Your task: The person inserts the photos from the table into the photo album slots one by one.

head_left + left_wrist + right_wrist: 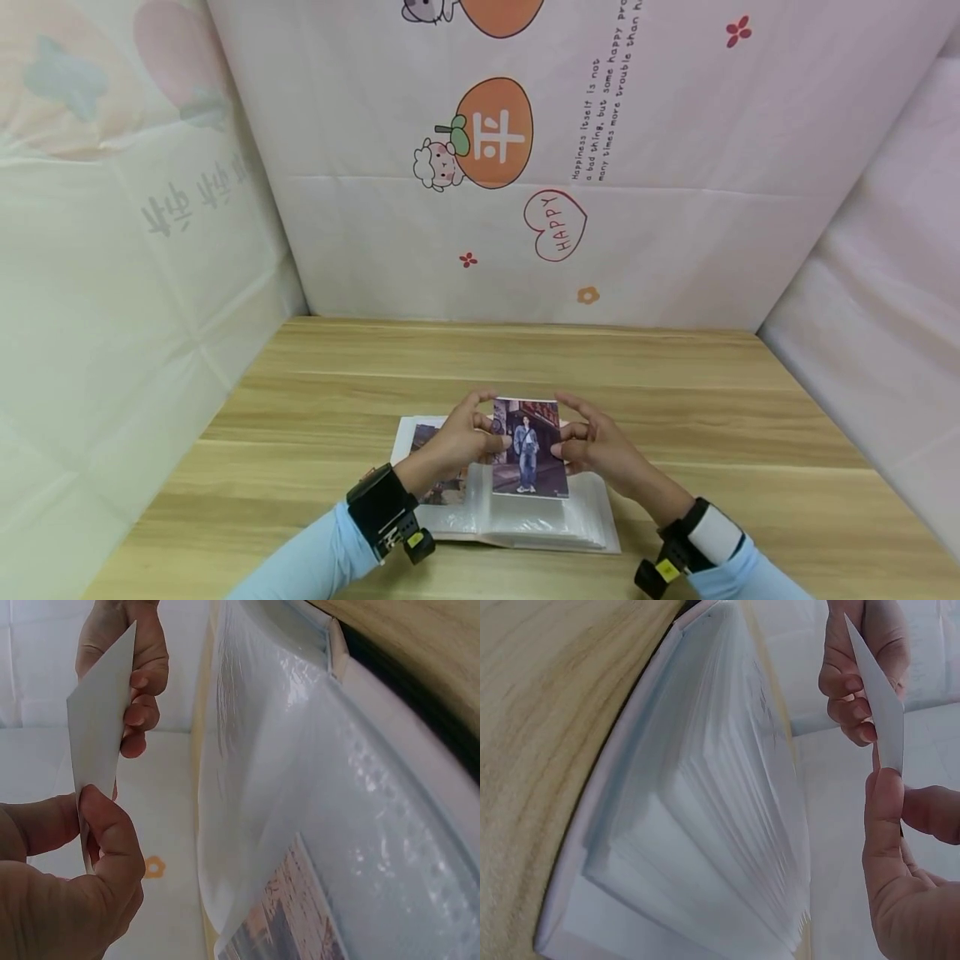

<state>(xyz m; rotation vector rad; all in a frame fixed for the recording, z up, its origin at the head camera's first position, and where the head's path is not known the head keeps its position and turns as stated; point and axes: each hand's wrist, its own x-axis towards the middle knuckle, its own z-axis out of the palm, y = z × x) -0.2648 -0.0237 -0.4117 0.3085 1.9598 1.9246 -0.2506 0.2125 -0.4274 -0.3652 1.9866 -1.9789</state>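
Note:
A photo print (527, 454) of a standing person in blue is held upright above an open photo album (551, 532). My left hand (463, 437) pinches its left edge between thumb and fingers. On the opposite edge, my right hand (603, 450) has the same kind of pinch. The print's plain white back (97, 727) shows in the left wrist view, apart from the album sleeves. Another photo (450, 493) lies in the album's left page, partly covered by my left hand and wrist. The right page has a clear plastic sleeve (525, 512).
The album lies on a wood-grain table (337, 375). A thick stack of sleeve pages (705, 825) fans up on its right side. Behind the table hangs a printed white cloth (375, 250), with more white cloth at both sides.

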